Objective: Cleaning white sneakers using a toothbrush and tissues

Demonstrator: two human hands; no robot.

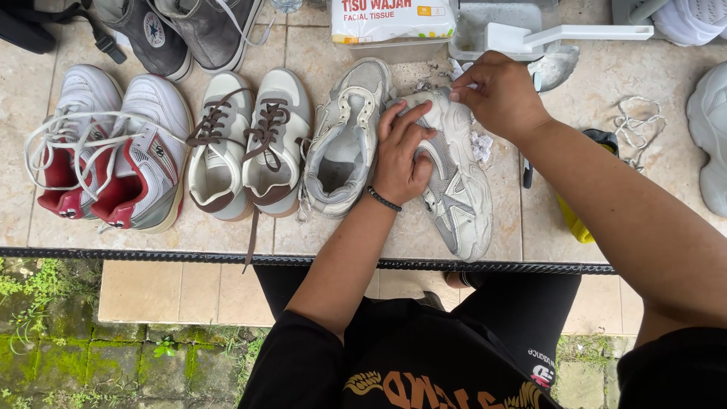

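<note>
A dirty white and grey sneaker (460, 197) lies on its side on the tiled ledge (424, 235). My left hand (401, 155) presses flat on its upper, holding it down. My right hand (500, 95) pinches something small and white at the shoe's toe end; what it is I cannot tell. The matching sneaker (344, 144) stands upright just left of my left hand. Crumpled white bits (482, 145) lie beside the shoe under my right wrist.
Left along the ledge stand a cream and brown pair (250, 144), a white and red pair (113, 148) and grey high-tops (182, 30). A tissue pack (392, 19), a white scoop (568, 34), loose laces (636, 121), a yellow cloth (572, 220) and another white shoe (712, 129) lie around.
</note>
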